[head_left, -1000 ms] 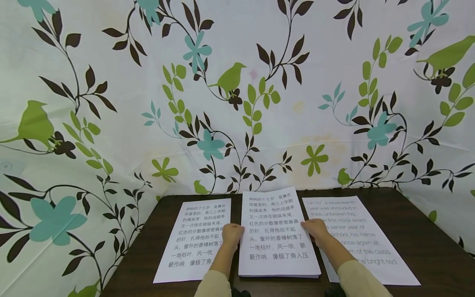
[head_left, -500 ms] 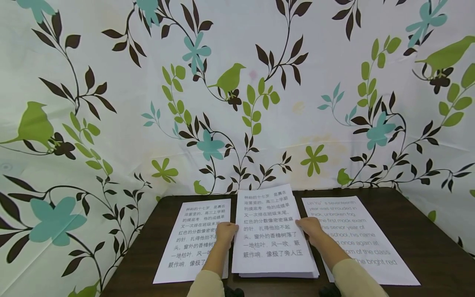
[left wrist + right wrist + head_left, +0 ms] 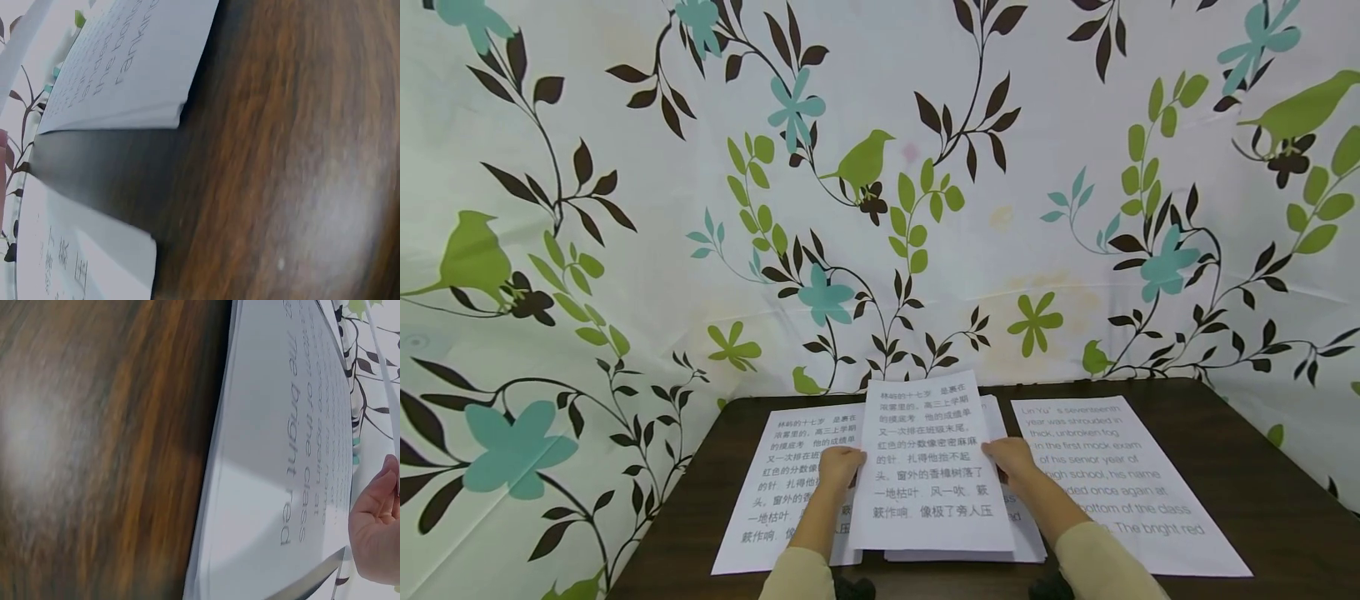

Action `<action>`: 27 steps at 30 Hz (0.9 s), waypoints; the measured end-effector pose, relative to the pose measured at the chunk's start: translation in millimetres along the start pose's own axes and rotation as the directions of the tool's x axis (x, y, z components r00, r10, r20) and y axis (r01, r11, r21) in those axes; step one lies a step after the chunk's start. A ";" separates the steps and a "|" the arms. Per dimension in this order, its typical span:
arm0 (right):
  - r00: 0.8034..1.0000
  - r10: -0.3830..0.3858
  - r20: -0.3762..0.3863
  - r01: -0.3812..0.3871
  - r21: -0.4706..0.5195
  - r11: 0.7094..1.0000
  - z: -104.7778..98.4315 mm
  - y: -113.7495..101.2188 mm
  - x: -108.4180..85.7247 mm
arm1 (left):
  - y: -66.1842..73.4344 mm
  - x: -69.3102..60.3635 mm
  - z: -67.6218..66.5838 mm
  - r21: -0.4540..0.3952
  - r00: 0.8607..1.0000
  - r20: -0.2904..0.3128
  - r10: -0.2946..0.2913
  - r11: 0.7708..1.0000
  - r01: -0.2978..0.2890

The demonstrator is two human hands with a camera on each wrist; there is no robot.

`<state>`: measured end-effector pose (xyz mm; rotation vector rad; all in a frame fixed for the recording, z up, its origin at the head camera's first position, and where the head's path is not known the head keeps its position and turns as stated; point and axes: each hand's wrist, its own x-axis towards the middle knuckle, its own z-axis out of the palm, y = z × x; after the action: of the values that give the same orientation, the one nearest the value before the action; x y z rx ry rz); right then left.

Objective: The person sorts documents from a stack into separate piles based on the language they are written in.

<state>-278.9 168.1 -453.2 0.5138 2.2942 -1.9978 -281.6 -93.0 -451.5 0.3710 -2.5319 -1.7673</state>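
Both hands hold a white sheet of paper (image 3: 925,467) printed with Chinese text, tilted up above the table. My left hand (image 3: 839,468) pinches its left edge, and my right hand (image 3: 1011,461) pinches its right edge. Under it lies a paper stack (image 3: 1027,546), mostly covered in the head view. English print shows on the stack's top page (image 3: 269,456) in the right wrist view, where the right hand (image 3: 378,528) appears at the edge. The left wrist view catches the stack (image 3: 144,69) too, but only a sliver of the left hand.
A Chinese-text page (image 3: 760,533) lies on the left, partly under the held sheet. On the right lies an English-text page (image 3: 1120,475). The dark wooden table (image 3: 1247,467) ends at a patterned cloth backdrop (image 3: 1000,217).
The Chinese-text sheet has come off the stack and moved left and up in both hands. More of the stack's right side and its English print now show.
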 end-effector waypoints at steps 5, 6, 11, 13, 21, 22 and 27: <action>1.000 0.003 0.005 -0.003 0.004 1.000 11.4 -5.3 -3.3 | -0.1 -2.0 -11.1 0.025 0.999 -0.030 0.028 0.999 -0.027; 1.000 0.004 0.005 -0.004 0.006 1.000 13.8 -6.5 -4.0 | 0.6 -3.0 -13.7 0.032 0.999 -0.037 0.029 0.999 -0.028; 1.000 0.008 -0.012 -0.008 -0.011 1.000 27.0 -10.8 -6.8 | 0.1 -3.7 -26.9 0.058 0.998 -0.050 0.039 0.998 -0.036; 1.000 0.005 -0.015 -0.006 -0.018 1.000 32.7 -11.8 -7.7 | -2.0 -2.4 -31.9 0.073 0.998 -0.061 0.034 0.997 -0.030; 1.000 0.000 -0.003 0.000 0.006 1.000 51.8 -11.4 -10.4 | -12.5 4.7 -47.8 0.071 0.997 -0.080 0.016 0.997 -0.010; 1.000 0.004 -0.002 -0.004 0.011 1.000 53.6 -11.5 -11.1 | -13.6 5.7 -49.5 0.069 0.997 -0.080 0.021 0.998 -0.015; 0.999 -0.003 0.033 0.002 0.030 1.000 61.0 -13.4 -15.3 | -18.1 9.3 -58.6 0.032 0.995 -0.088 0.039 0.999 -0.036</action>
<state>-278.8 104.2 -446.3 0.4765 2.2500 -2.0291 -277.9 -154.8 -448.6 0.3912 -2.4910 -1.6625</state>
